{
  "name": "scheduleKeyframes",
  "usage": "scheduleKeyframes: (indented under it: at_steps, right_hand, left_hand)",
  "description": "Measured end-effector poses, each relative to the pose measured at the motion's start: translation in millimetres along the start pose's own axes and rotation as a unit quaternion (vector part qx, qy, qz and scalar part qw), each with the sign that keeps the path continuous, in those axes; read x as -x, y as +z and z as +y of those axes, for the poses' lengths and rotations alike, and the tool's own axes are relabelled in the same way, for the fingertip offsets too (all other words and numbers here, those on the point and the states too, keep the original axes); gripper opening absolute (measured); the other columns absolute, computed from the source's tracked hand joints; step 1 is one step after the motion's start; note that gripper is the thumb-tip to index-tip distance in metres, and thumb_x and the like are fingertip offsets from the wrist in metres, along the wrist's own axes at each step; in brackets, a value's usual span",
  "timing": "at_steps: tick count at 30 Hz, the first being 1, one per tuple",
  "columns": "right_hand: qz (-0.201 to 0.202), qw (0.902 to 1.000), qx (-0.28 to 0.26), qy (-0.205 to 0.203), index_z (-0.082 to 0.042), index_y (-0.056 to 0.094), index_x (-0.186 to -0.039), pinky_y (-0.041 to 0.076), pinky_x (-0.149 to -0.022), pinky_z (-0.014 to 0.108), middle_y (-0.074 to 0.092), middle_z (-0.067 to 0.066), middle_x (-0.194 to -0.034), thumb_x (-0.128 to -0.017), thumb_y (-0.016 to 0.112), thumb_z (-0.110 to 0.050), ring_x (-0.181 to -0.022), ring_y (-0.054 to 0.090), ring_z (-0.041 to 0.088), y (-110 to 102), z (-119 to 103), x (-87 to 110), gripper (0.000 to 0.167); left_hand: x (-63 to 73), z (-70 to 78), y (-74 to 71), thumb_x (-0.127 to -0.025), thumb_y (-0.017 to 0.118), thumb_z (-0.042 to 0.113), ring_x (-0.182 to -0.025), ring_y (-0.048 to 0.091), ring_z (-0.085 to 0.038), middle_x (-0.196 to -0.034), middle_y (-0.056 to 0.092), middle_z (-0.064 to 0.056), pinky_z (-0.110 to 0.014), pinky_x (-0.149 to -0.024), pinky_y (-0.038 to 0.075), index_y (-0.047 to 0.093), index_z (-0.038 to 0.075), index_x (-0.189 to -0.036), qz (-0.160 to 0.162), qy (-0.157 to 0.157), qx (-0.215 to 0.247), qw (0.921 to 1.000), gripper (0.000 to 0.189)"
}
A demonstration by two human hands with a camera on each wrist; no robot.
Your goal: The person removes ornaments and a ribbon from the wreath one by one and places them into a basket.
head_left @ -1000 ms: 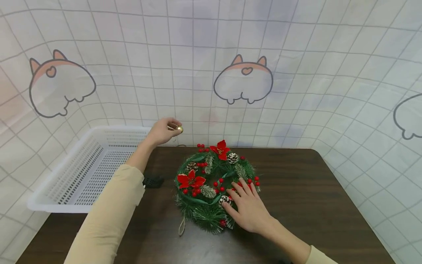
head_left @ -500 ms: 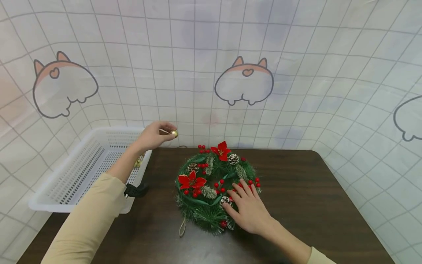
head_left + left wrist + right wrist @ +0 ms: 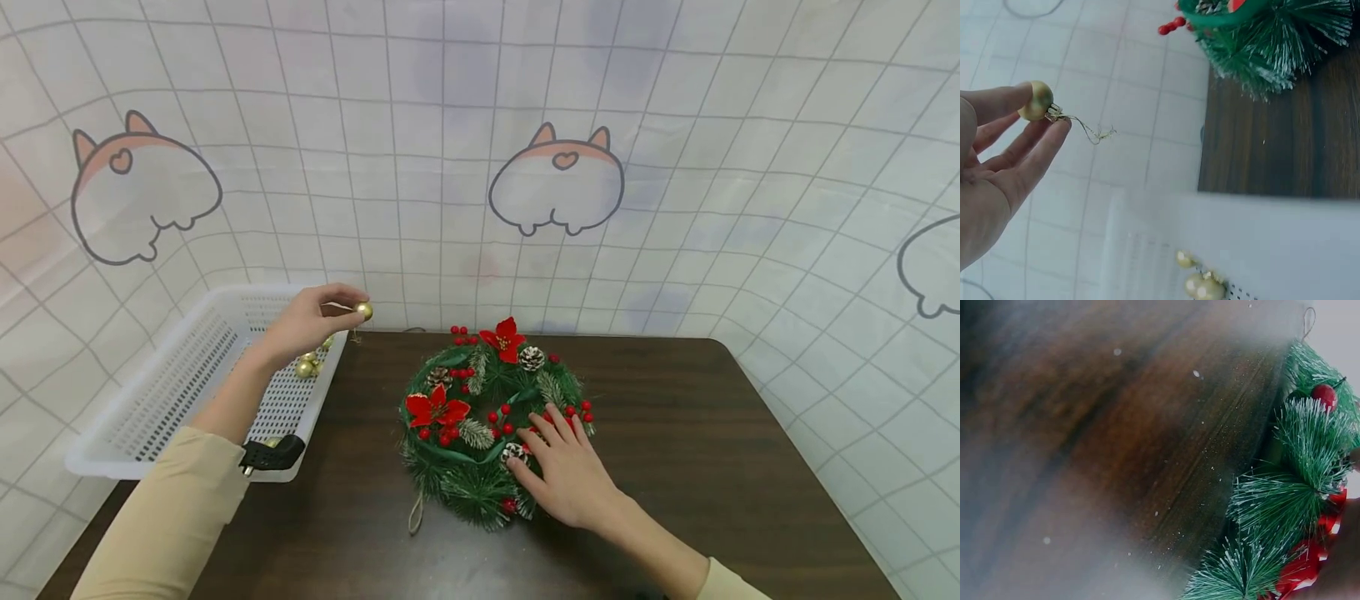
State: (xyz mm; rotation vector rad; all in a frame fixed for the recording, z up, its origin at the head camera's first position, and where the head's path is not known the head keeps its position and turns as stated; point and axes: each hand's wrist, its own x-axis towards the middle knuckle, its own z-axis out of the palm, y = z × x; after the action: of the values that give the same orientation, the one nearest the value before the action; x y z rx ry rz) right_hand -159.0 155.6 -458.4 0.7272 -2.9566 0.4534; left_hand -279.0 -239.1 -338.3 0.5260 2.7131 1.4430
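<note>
My left hand (image 3: 306,321) pinches a small gold Christmas ball (image 3: 1037,100) between thumb and fingers, above the far right rim of the white basket (image 3: 321,400). A gold string (image 3: 1092,132) hangs from the ball's cap. With fingers spread, my right hand (image 3: 564,468) rests on the right side of a green Christmas wreath (image 3: 480,492), beside a frosted pine cone (image 3: 513,452). Red poinsettias (image 3: 437,408), red berries and a green ribbon trim the wreath. In the right wrist view only the wreath's needles and a dark red berry (image 3: 1324,395) show beside the table.
Several more gold balls (image 3: 303,368) lie in the basket's right side. The dark wooden table (image 3: 675,433) stands against a white grid-patterned cloth (image 3: 420,125). A twine loop (image 3: 416,515) sticks out at the wreath's front left. A black strap device (image 3: 272,454) sits on my left wrist.
My left hand has moved left and slightly down with the gold ball, from behind the wreath to over the basket's edge. The right hand and the wreath have stayed put.
</note>
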Motion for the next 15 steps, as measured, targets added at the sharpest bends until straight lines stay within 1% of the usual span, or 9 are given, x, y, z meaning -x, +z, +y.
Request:
scheduleKeyframes:
  at_steps: [4, 8, 12, 15]
  right_hand:
    - [0.003, 1.0, 0.001, 0.001, -0.009, 0.062, -0.141, 0.009, -0.119, 0.065, 0.045, 0.018, -0.155, -0.106, 0.044, -0.055, -0.153, 0.017, 0.04, 0.7, 0.6, 0.2, 0.061]
    - [0.003, 1.0, 0.003, 0.0, -0.01, 0.062, -0.141, 0.009, -0.119, 0.065, 0.045, 0.018, -0.155, -0.106, 0.045, -0.055, -0.153, 0.017, 0.04, 1.1, 0.9, 0.5, 0.06]
    - [0.004, 1.0, 0.003, 0.0, -0.01, 0.062, -0.141, 0.009, -0.119, 0.066, 0.045, 0.018, -0.155, -0.106, 0.046, -0.054, -0.153, 0.018, 0.04, 0.9, 0.5, 0.6, 0.059]
    - [0.004, 1.0, 0.002, -0.001, -0.01, 0.062, -0.141, 0.009, -0.119, 0.066, 0.045, 0.019, -0.155, -0.106, 0.046, -0.054, -0.153, 0.018, 0.041, 0.2, 0.2, 0.7, 0.059]
  left_hand:
    - [6.9, -7.3, -10.2, -0.103, 0.067, 0.022, -0.128, 0.055, -0.038, -0.137, 0.059, -0.02, -0.056, -0.101, 0.045, 0.056, 0.0, -0.139, 0.013, -0.006, 0.005, 0.9999, 0.044]
    - [11.8, -16.2, -21.3, -0.103, 0.066, 0.025, -0.129, 0.054, -0.038, -0.141, 0.056, -0.02, -0.057, -0.103, 0.042, 0.054, 0.001, -0.143, 0.024, -0.014, 0.003, 0.9996, 0.048]
    - [16.1, -25.4, -32.5, -0.104, 0.065, 0.029, -0.124, 0.056, -0.031, -0.14, 0.056, -0.02, -0.053, -0.102, 0.042, 0.052, 0.001, -0.144, 0.038, -0.022, 0.006, 0.999, 0.051]
    - [18.9, -32.7, -38.3, -0.104, 0.065, 0.029, -0.117, 0.058, -0.024, -0.138, 0.056, -0.02, -0.046, -0.1, 0.043, 0.051, -0.001, -0.144, 0.044, -0.033, 0.011, 0.9984, 0.051]
